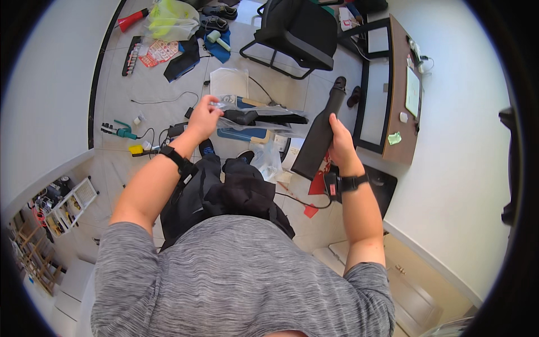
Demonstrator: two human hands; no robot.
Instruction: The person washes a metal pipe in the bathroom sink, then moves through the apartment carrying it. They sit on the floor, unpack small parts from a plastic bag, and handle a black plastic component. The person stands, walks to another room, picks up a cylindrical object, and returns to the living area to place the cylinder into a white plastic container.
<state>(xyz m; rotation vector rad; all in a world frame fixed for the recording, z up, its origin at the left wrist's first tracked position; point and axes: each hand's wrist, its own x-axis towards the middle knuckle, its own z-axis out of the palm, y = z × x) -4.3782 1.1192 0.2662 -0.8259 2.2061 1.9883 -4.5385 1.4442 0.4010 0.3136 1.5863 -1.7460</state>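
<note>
My left hand pinches one end of a clear plastic bag that holds dark parts; the bag stretches to the right, level with my chest. Gripped in my right hand is a long black flat panel, tilted with its narrow end up toward the desk. The bag's far end reaches the panel. Both wrists carry black bands. I stand over a tiled floor, my dark trousers and shoes below the hands.
A black chair stands ahead. At the right is a brown desk with a glass side. Cables, a green tool, a yellow-green bag, shoes, papers and packaging lie scattered on the floor. A small shelf is at lower left.
</note>
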